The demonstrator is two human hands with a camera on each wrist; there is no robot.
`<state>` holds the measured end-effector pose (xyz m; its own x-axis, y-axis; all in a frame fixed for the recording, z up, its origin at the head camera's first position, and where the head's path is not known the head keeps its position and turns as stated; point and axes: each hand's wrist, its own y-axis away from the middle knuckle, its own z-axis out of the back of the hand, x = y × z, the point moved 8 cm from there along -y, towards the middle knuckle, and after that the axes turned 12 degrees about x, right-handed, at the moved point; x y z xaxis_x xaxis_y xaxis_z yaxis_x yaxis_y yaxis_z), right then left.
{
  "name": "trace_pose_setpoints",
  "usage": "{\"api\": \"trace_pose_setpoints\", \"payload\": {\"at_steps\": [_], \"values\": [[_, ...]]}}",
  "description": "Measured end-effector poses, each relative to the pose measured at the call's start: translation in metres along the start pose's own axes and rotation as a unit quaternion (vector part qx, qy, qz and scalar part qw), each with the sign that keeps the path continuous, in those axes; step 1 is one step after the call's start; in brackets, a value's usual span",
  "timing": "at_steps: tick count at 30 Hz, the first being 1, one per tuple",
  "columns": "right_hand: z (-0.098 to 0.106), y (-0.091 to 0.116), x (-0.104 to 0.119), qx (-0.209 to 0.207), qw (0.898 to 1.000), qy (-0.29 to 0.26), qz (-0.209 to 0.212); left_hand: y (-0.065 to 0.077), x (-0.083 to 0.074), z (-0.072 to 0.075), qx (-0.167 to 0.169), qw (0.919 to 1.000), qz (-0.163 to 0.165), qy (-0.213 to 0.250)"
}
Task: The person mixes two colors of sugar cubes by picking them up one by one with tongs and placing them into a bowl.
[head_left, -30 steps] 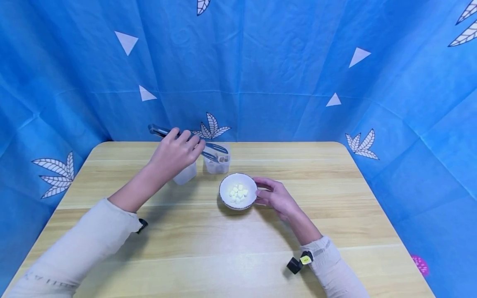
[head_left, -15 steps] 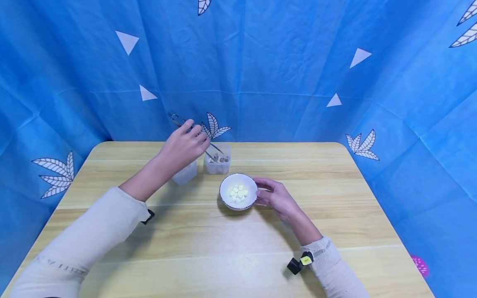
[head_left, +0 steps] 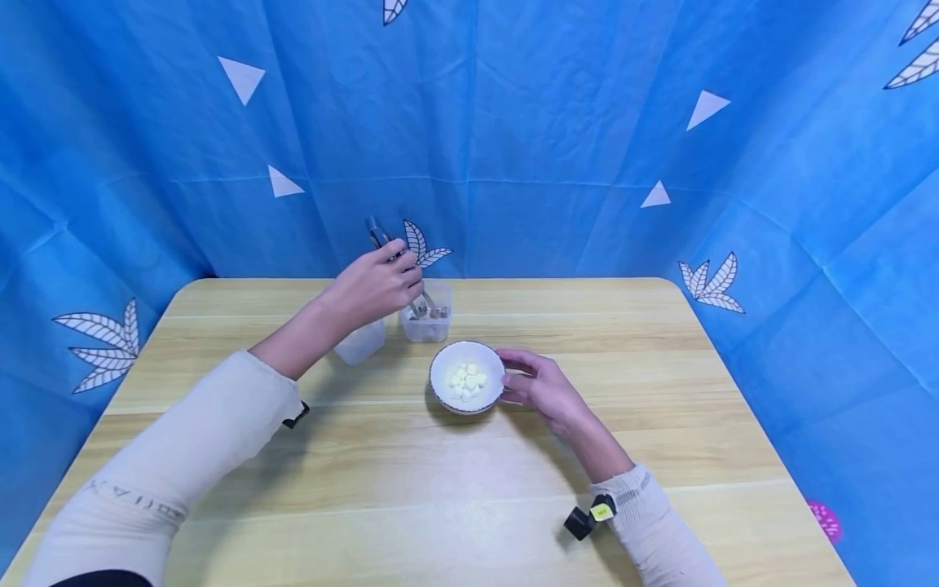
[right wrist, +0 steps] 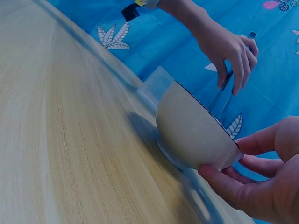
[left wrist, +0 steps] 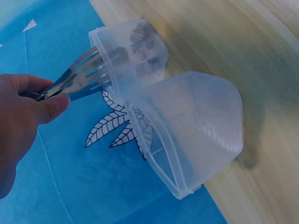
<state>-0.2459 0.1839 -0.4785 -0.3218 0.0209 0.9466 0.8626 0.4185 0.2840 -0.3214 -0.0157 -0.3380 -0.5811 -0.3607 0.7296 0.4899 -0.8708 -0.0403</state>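
My left hand (head_left: 376, 287) grips a pair of metal tongs (left wrist: 84, 74) between thumb and fingers. Their slotted tips reach down inside a clear plastic container (head_left: 427, 331) at the back of the table, among small brown cubes (head_left: 439, 313). My right hand (head_left: 544, 391) holds a bowl (right wrist: 191, 128) by its right side, thumb and fingers at the rim. White inside with a dark edge, the bowl stands upright on the table, in front of that container. Several small white cubes (head_left: 468, 381) lie at its bottom.
A second clear container (left wrist: 201, 112) stands to the left of the one with brown cubes, partly under my left hand in the head view. Behind the wooden table (head_left: 469, 505) hangs a blue curtain (head_left: 543, 122) with leaf prints.
My left hand has moved right, and the tongs have swung steeper, their tips going lower into the container with brown cubes and closer together. My right hand and the bowl have stayed put.
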Motion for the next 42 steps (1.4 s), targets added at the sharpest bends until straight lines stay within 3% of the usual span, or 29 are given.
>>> {"api": "trace_pose_setpoints", "payload": {"at_steps": [19, 42], "values": [[0.0, 0.0, 0.001, 0.012, 1.0, -0.002, 0.001, -0.007, -0.014, -0.013, 0.017, 0.9993, -0.028, 0.018], [-0.001, -0.001, 0.003, 0.012, 1.0, 0.001, 0.002, -0.001, -0.015, -0.018, 0.017, 0.9994, -0.018, 0.025]]}}
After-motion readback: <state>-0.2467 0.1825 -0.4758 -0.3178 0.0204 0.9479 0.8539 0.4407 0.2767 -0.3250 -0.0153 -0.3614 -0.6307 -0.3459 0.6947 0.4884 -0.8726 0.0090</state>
